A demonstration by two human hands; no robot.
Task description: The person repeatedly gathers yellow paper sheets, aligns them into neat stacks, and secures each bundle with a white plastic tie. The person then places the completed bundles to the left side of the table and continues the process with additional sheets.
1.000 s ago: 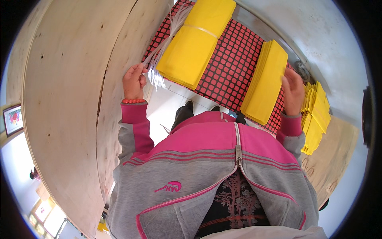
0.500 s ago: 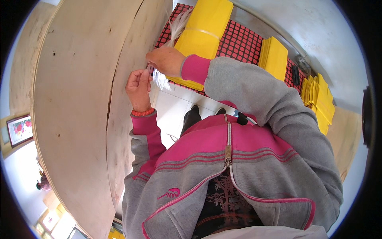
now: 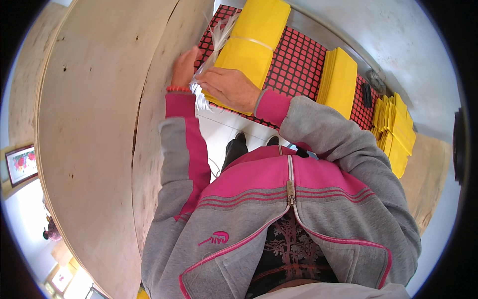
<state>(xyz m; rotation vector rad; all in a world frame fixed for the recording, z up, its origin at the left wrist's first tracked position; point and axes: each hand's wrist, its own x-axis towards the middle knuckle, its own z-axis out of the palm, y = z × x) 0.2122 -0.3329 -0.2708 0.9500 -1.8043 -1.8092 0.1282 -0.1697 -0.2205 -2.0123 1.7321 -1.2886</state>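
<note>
A bundle of thin white plastic strips lies along the left edge of the banded stack of yellow folded sheets. My right hand is over the near end of that stack, with its fingers closed on the white strips at their lower part. Loose strip ends hang below its fingertips over the table edge. Just left of it, my left hand reaches away from me between the wooden board and the strips. Its fingers are blurred and partly hidden, so their grip does not show.
A large wooden board curves down the left side. The stacks rest on a red and black patterned cloth. Farther right are another yellow stack, a small black object and a bundle of yellow pieces. A pipe runs along the wall.
My left hand has moved away from me along the strips, apart from the right hand. My right hand has shifted right and toward me, and the pinch between both hands has ended.
</note>
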